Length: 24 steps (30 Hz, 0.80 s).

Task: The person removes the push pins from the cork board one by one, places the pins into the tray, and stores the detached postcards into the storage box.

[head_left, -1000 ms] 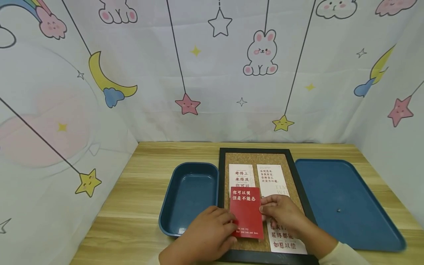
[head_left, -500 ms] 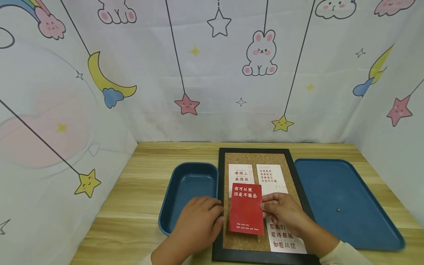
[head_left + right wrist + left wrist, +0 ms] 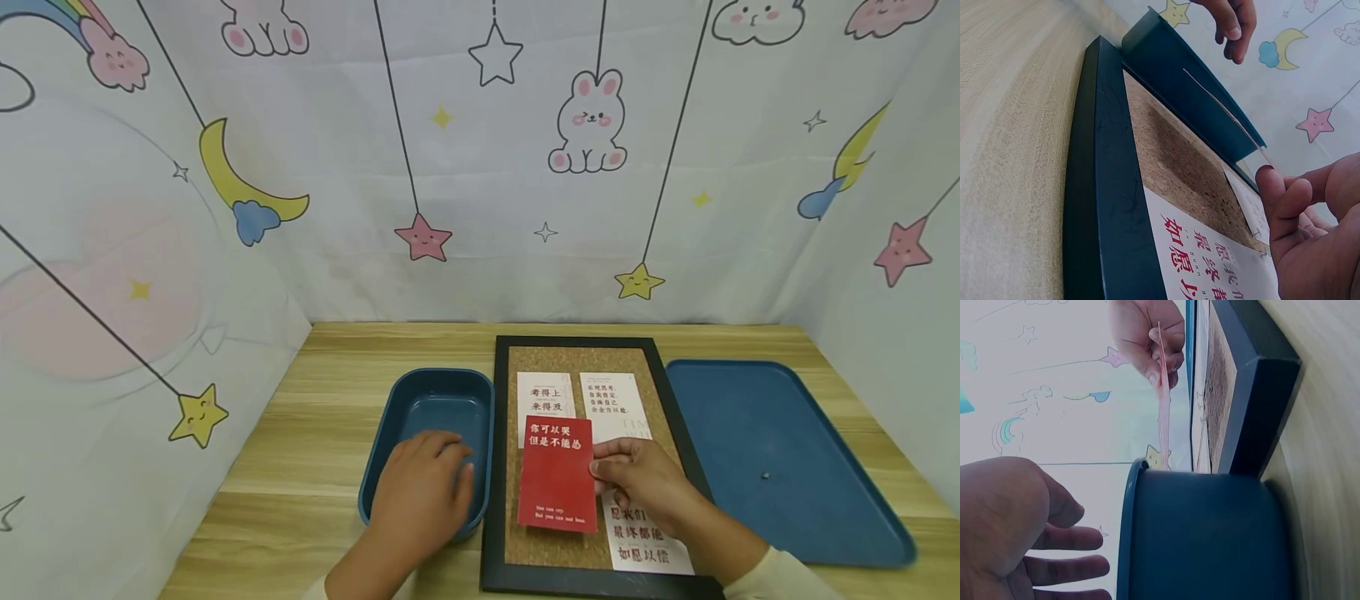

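red card held over the cork board, other hand in the bin

pinching the red card by its right edge with the right hand, thumb and fingers clamped on it, just above the cork board in its black frame. lifting clear of the board, judging by the left wrist view, where the card is showing edge-on and apart from the cork.

hovering the left hand over the small blue bin just left of the card, fingers relaxed and spread, grasping nothing.

judging the step well done by keeping the pinch near mid-edge, holding the card flat, and avoiding the white cards lying just beyond and under the right hand.

running the card's long axis away from the body, printed top pointing to the far side, face up. lying well to the right of the right hand: a large blue tray on the tabletop.
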Each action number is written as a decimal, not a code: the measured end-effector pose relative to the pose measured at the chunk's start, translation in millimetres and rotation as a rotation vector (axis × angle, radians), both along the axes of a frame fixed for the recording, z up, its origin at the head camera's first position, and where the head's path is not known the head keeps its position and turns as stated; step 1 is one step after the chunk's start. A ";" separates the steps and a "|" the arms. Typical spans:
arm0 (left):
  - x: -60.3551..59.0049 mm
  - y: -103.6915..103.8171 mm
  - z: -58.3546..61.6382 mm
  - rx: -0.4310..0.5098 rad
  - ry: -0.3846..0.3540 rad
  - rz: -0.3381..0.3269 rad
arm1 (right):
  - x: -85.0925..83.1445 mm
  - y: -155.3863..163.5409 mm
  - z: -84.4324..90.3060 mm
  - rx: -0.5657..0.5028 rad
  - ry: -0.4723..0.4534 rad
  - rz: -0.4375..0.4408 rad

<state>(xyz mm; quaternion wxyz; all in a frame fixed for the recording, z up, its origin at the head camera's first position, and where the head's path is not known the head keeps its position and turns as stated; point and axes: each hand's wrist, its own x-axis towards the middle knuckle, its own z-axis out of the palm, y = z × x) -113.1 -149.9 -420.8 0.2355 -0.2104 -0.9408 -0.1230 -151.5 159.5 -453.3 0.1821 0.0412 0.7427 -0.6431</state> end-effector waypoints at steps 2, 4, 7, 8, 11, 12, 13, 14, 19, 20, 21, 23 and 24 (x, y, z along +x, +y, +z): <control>0.1 -2.3 0.1 0.015 0.014 0.014 | -0.3 0.0 -0.7 0.002 -0.003 -0.002; -0.2 -4.2 -0.1 0.024 0.024 0.022 | -0.8 -0.1 -0.8 0.003 -0.007 -0.004; -0.7 -6.7 -0.8 0.026 0.023 0.031 | -1.8 -0.4 -0.9 0.001 -0.008 -0.002; -1.0 -7.4 -1.0 0.026 0.021 0.035 | -2.1 -0.6 -0.7 -0.001 -0.008 -0.001; -1.0 -9.4 -1.0 0.021 0.016 0.051 | -2.8 -1.3 -0.2 -0.011 -0.003 0.006; -1.0 -10.0 -0.9 0.020 0.016 0.056 | -3.0 -1.5 0.0 -0.014 -0.001 0.009; -1.1 -10.7 -0.8 0.019 0.018 0.060 | -3.2 -1.9 0.3 -0.018 -0.001 0.011; -1.3 -11.4 -0.7 0.018 0.019 0.063 | -3.4 -2.2 0.8 -0.020 0.000 0.013; -2.5 -14.5 -1.0 0.022 0.030 0.068 | -3.6 -4.4 3.7 -0.027 0.005 0.016; -2.7 -15.3 -1.2 0.025 0.034 0.071 | -3.4 -4.8 4.1 -0.030 0.008 0.018; -2.9 -16.1 -1.4 0.027 0.039 0.074 | -3.2 -5.2 4.5 -0.032 0.009 0.018; -3.3 -18.2 -1.8 0.028 0.049 0.087 | -3.2 -6.0 4.7 -0.037 0.013 0.024; -3.3 -19.4 -2.0 0.028 0.053 0.096 | -3.3 -6.4 4.6 -0.040 0.015 0.026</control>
